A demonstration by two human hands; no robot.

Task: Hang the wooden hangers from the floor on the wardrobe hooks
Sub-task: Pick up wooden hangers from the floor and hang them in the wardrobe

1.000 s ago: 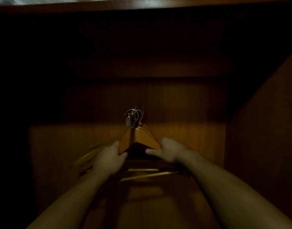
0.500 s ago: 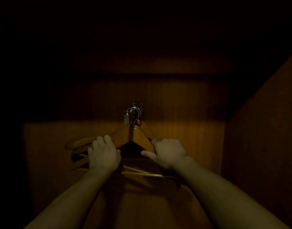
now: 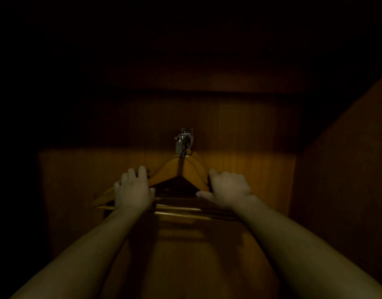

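Several wooden hangers [image 3: 175, 171] hang bunched together inside a dark wardrobe, their metal hooks gathered on one wardrobe hook [image 3: 184, 140] on the back panel. My left hand [image 3: 133, 189] lies over the left arms of the hangers, fingers curled on the wood. My right hand [image 3: 226, 189] grips the right arms, thumb stretched along the lower bar [image 3: 177, 211]. Both forearms reach in from the bottom edge.
The wardrobe's wooden back panel [image 3: 239, 169] is lit only around the hangers; everything above is nearly black. A wooden side wall [image 3: 341, 169] closes the right side. The left side is lost in darkness.
The hanger, tilted toward me a second ago, has swung back flat against the bunch. Both hands have slid outward along the hanger arms and the view has tipped slightly down.
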